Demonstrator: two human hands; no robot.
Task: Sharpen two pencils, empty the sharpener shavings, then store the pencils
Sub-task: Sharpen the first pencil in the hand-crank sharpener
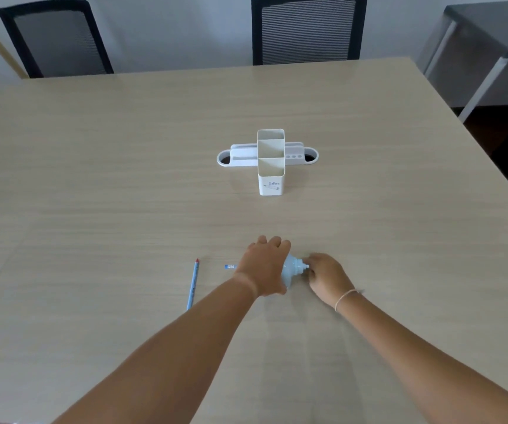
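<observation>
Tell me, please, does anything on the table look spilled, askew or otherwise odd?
Nothing stands out. The left hand holds the sharpener with a pencil sticking out on its left, the right hand is at its crank, the spare pencil lies flat, and the holder stands upright. No shavings show.

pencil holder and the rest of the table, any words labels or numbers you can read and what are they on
"idea": small blue print on the front of the white pencil holder; blurred, so this reading is unsure.
Small drawing and finer print under that word: too blurred to read.
Loose blue pencil: marks along its side, too small to read.
Blue pencil end by the left hand: pale band, unreadable.
Sharpener: no text visible.
</observation>
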